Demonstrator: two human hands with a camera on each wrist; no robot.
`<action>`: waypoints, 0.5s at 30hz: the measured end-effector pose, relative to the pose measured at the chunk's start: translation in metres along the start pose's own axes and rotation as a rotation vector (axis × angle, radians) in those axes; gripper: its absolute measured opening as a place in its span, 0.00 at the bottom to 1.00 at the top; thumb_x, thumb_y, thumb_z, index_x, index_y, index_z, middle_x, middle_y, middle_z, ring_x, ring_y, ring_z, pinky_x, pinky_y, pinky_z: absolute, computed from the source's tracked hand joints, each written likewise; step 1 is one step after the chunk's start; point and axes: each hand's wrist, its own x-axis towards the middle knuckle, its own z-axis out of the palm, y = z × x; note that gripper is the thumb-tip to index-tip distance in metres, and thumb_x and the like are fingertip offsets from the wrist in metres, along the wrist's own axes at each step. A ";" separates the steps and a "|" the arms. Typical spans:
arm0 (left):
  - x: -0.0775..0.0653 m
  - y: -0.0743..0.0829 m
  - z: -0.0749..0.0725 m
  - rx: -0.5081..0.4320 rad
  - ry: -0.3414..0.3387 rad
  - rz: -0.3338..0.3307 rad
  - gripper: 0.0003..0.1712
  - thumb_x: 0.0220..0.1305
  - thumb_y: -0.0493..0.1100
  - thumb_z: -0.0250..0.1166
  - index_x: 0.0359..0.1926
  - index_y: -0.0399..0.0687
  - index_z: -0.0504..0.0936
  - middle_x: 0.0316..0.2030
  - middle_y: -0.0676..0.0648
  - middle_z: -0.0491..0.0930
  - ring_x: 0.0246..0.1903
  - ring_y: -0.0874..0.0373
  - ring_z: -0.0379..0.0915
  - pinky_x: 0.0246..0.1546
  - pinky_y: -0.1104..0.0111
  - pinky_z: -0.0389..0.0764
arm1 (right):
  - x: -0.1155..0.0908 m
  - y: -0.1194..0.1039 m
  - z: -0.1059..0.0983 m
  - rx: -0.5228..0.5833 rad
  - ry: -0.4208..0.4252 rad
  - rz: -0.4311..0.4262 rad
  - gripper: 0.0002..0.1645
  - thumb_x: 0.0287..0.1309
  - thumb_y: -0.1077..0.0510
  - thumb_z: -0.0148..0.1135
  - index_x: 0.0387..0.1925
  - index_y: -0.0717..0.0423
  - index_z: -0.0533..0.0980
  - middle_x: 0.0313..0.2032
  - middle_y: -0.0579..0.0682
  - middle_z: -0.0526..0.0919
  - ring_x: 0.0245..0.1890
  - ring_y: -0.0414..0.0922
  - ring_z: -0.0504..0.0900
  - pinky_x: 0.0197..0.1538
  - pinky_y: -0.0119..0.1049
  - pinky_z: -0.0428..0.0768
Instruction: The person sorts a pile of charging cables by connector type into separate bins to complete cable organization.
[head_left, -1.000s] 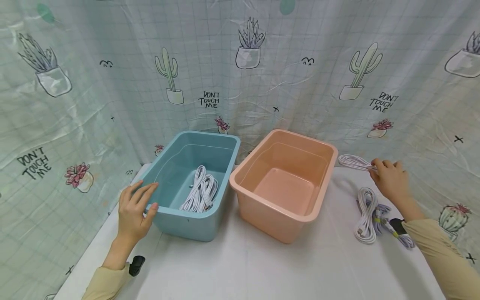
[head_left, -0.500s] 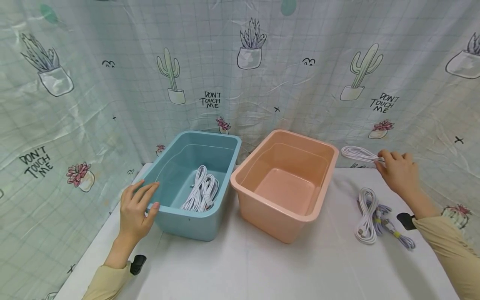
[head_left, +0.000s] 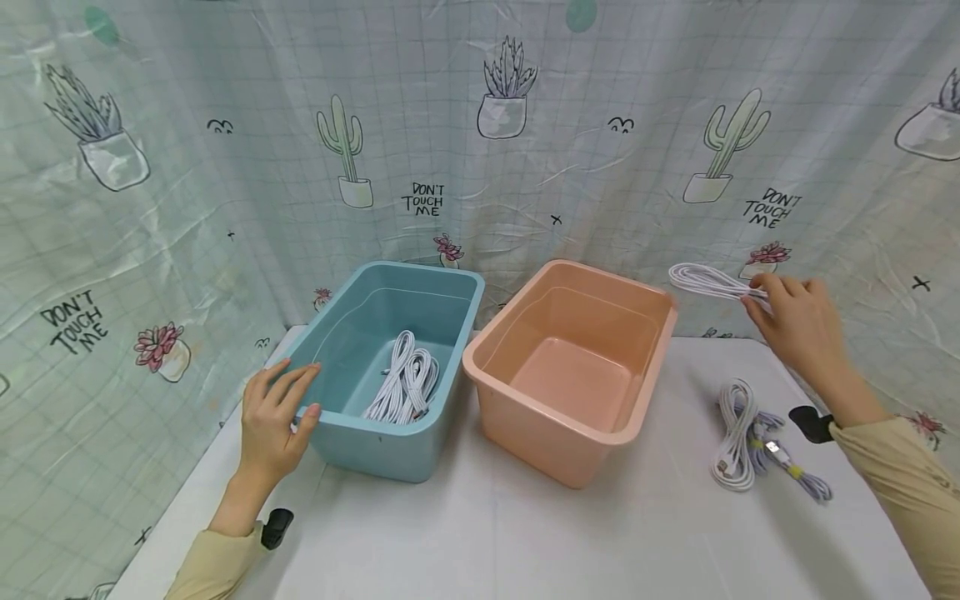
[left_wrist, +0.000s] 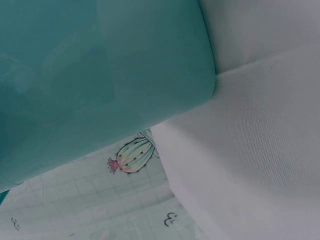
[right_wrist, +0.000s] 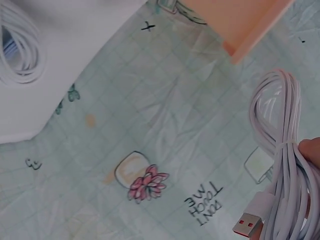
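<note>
My right hand [head_left: 802, 325] pinches a coiled white USB cable [head_left: 708, 281] and holds it in the air to the right of the orange bin [head_left: 555, 408]. In the right wrist view the coil [right_wrist: 285, 125] hangs in a bundle, its USB plug [right_wrist: 248, 224] showing. My left hand [head_left: 272, 417] rests with extended fingers at the near left corner of the blue bin [head_left: 367, 450]. Inside that bin lie coiled white cables [head_left: 405, 383]. The left wrist view shows the blue bin's outer wall [left_wrist: 110, 75] but no fingers.
On the table's right side lie another coiled white cable [head_left: 735, 433] and purplish cables [head_left: 802, 479] with yellow ties. The white table [head_left: 495, 542] extends in front of both bins. A cactus-print curtain [head_left: 600, 192] hangs close behind them.
My right hand has lifted the white cable coil up off the low position near the table's back right, and the coil now hangs higher. The left hand stays at the blue bin.
</note>
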 end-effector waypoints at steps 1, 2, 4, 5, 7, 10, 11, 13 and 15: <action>0.000 0.000 0.000 0.000 0.001 0.001 0.35 0.62 0.63 0.40 0.48 0.40 0.78 0.40 0.38 0.79 0.49 0.37 0.66 0.56 0.45 0.56 | 0.002 -0.002 -0.001 0.003 -0.011 0.003 0.13 0.47 0.64 0.62 0.36 0.63 0.71 0.25 0.67 0.76 0.24 0.61 0.64 0.27 0.50 0.60; 0.000 0.000 0.000 0.000 0.002 0.001 0.35 0.62 0.63 0.40 0.48 0.40 0.78 0.40 0.38 0.79 0.49 0.37 0.66 0.56 0.45 0.56 | 0.004 -0.005 -0.003 0.004 -0.019 0.004 0.13 0.47 0.64 0.62 0.36 0.62 0.71 0.25 0.66 0.76 0.25 0.61 0.65 0.27 0.50 0.61; 0.000 0.000 0.000 0.001 0.005 0.002 0.35 0.62 0.63 0.40 0.47 0.39 0.78 0.40 0.37 0.79 0.49 0.37 0.66 0.56 0.45 0.56 | 0.008 -0.011 -0.004 0.005 -0.036 0.000 0.12 0.46 0.64 0.63 0.35 0.62 0.71 0.26 0.65 0.77 0.26 0.61 0.65 0.27 0.50 0.61; 0.000 0.000 0.000 0.000 0.007 0.003 0.35 0.62 0.63 0.40 0.47 0.39 0.78 0.40 0.37 0.79 0.49 0.37 0.66 0.56 0.45 0.56 | 0.010 -0.014 -0.004 0.006 -0.042 -0.003 0.12 0.46 0.64 0.63 0.34 0.62 0.71 0.27 0.65 0.77 0.26 0.61 0.65 0.25 0.49 0.61; 0.001 0.000 0.000 0.001 0.009 0.005 0.35 0.62 0.63 0.40 0.47 0.39 0.79 0.40 0.38 0.79 0.49 0.37 0.66 0.56 0.45 0.56 | 0.013 -0.019 -0.003 0.004 -0.047 -0.016 0.13 0.46 0.64 0.63 0.34 0.61 0.71 0.29 0.65 0.78 0.26 0.60 0.64 0.22 0.47 0.61; 0.001 0.000 0.000 -0.001 0.010 0.006 0.35 0.62 0.63 0.40 0.47 0.39 0.79 0.40 0.38 0.79 0.49 0.37 0.66 0.56 0.45 0.56 | 0.017 -0.028 0.000 0.018 -0.038 -0.069 0.13 0.45 0.64 0.64 0.34 0.61 0.71 0.31 0.64 0.78 0.28 0.59 0.65 0.22 0.47 0.62; 0.001 0.000 0.000 -0.002 0.010 0.005 0.35 0.62 0.63 0.40 0.47 0.39 0.79 0.40 0.38 0.79 0.49 0.37 0.66 0.56 0.45 0.56 | 0.018 -0.031 0.001 0.020 -0.035 -0.091 0.13 0.45 0.64 0.64 0.34 0.61 0.71 0.31 0.64 0.78 0.28 0.59 0.66 0.23 0.48 0.63; 0.001 0.000 0.000 -0.001 0.008 0.004 0.35 0.62 0.63 0.40 0.47 0.39 0.79 0.40 0.38 0.79 0.49 0.37 0.66 0.56 0.45 0.56 | 0.021 -0.037 0.004 0.027 -0.025 -0.140 0.14 0.44 0.64 0.65 0.35 0.60 0.71 0.31 0.63 0.78 0.29 0.59 0.67 0.22 0.48 0.64; 0.000 0.001 0.000 0.001 0.006 0.002 0.35 0.62 0.63 0.40 0.47 0.39 0.78 0.40 0.38 0.79 0.49 0.37 0.66 0.56 0.45 0.56 | 0.025 -0.044 0.008 0.036 -0.022 -0.185 0.14 0.44 0.64 0.65 0.35 0.60 0.72 0.31 0.62 0.79 0.30 0.59 0.68 0.21 0.48 0.65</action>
